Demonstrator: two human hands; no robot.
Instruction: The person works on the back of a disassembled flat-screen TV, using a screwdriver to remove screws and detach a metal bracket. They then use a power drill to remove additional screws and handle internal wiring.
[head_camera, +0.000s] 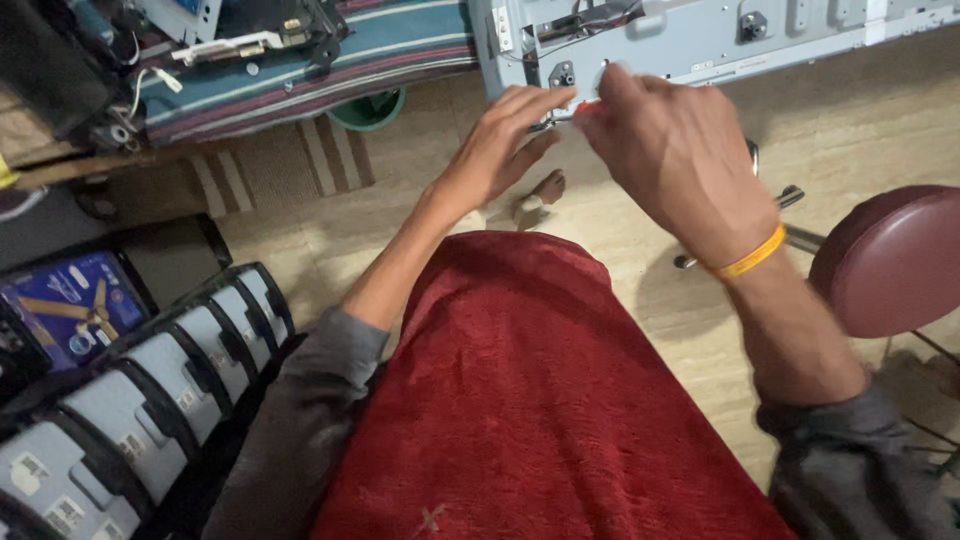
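Two hands at the lower left corner of the grey metal panel (700, 40). Right hand (670, 150) pinches a small orange-tipped tool (585, 108), long axis pointing left; left hand (505, 140), fingers extended together, touches its tip.

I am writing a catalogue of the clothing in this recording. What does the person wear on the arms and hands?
Both hands are bare. The left hand has nothing on its wrist; the right hand has a yellow-orange wristband. Grey sleeves are pushed up both forearms.
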